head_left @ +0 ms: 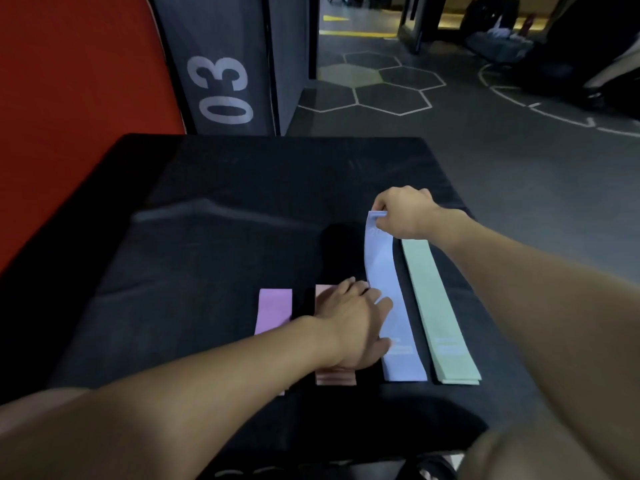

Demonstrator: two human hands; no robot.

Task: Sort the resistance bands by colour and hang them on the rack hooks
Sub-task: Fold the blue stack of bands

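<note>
Several flat resistance bands lie side by side on a black box top [214, 188]. From left to right they are a pink band [273, 310], a salmon band [335, 378] mostly under my left hand, a long lilac-blue band [388, 271] and a long mint-green band [440, 313]. My right hand [405, 211] pinches the far end of the lilac-blue band, lifting it slightly. My left hand [353, 323] rests flat with straight fingers, its fingertips pressing the lilac-blue band's left edge. No rack or hooks are in view.
A red pad [76, 116] and a dark panel marked "03" [221, 88] stand behind the box at the left. Dark gym floor with hexagon markings [377, 88] lies beyond and to the right. Bags and equipment sit at the far right.
</note>
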